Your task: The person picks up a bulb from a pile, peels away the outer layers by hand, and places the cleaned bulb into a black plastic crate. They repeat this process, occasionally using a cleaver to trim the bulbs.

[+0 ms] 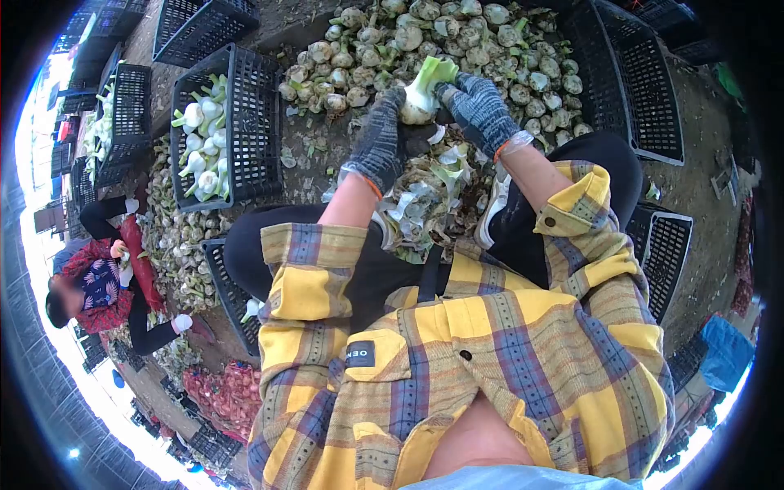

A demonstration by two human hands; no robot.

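A white garlic bulb [420, 101] with a short green stalk is up in front of me, between my two gloved hands. My left hand [380, 135] grips its left side, fingers partly hidden. At its right, my right hand [478, 112] closes on the bulb near the base of the stalk. Both hands wear grey knitted gloves with orange cuffs. Just beyond them lies a large heap of dirty, unpeeled garlic bulbs [359, 61]. Below the hands, a pile of peeled-off skins [433, 192] covers the ground between my shoes.
A black crate [253, 131] at my left holds cleaned white bulbs [206, 147]. Another black crate [653, 94] stands at the far right, and one [665, 253] by my right knee. A person [98, 282] sits at left beside more bulbs [175, 237]. Red net sacks [224, 396] lie behind.
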